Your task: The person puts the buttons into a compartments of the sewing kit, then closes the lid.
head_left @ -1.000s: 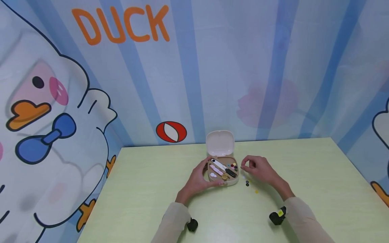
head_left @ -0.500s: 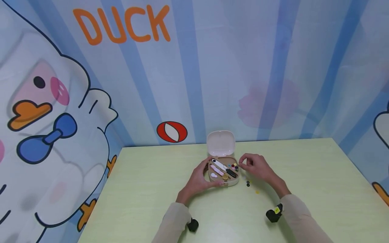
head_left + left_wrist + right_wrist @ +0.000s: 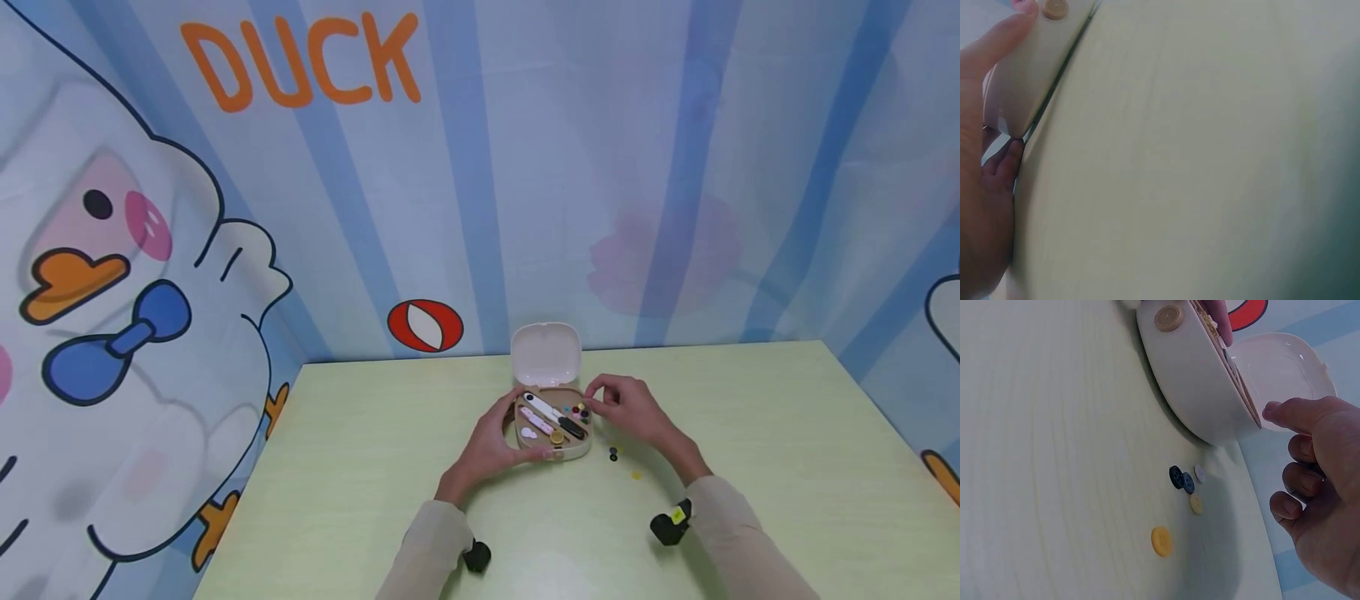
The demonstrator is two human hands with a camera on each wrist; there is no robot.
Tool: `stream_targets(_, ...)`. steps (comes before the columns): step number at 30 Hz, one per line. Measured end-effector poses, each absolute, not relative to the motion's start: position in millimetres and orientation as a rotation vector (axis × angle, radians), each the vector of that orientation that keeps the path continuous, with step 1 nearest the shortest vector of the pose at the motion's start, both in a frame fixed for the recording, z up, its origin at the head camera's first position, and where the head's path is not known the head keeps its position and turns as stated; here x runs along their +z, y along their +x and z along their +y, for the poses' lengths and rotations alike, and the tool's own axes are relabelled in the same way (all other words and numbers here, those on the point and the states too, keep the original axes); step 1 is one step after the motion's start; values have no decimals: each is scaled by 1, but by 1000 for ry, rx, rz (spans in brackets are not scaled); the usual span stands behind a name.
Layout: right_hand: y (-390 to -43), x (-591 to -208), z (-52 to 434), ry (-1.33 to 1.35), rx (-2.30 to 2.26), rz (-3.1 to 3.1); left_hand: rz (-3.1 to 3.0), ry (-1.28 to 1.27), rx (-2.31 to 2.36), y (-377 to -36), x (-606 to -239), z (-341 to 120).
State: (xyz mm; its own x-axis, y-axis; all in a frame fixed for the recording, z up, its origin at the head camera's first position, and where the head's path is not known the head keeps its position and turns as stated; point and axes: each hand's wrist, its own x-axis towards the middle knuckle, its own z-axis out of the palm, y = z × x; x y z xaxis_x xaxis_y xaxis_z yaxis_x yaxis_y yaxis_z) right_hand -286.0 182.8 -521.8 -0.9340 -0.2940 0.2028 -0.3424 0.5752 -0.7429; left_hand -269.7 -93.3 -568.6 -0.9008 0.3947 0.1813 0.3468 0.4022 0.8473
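Buttons (image 3: 1186, 483) lie loose on the pale green tabletop (image 3: 750, 433), just beside the small beige case (image 3: 552, 425) on its right-hand side: two dark ones touching, a pale one near them, a cream one and a yellow one (image 3: 1161, 540) farther from the case. My left hand (image 3: 487, 446) cups the case's left edge, thumb along its front wall and fingers curled round its far side, so it grips the case. My right hand (image 3: 626, 412) hovers at the case's right rim, thumb (image 3: 1288, 412) and fingers curled toward each other over the coloured bits inside (whether anything is pinched between them I cannot tell). The case sits on the tabletop with its lid (image 3: 545, 353) standing open behind it, and inside lie a white tool, a black one, a pink one and a gold round piece.
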Motion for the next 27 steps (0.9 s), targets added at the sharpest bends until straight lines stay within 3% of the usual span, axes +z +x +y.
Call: stream_targets(27,-296,-529,169,561,1325,-2750,2601,690,1531,-269,-568,-94)
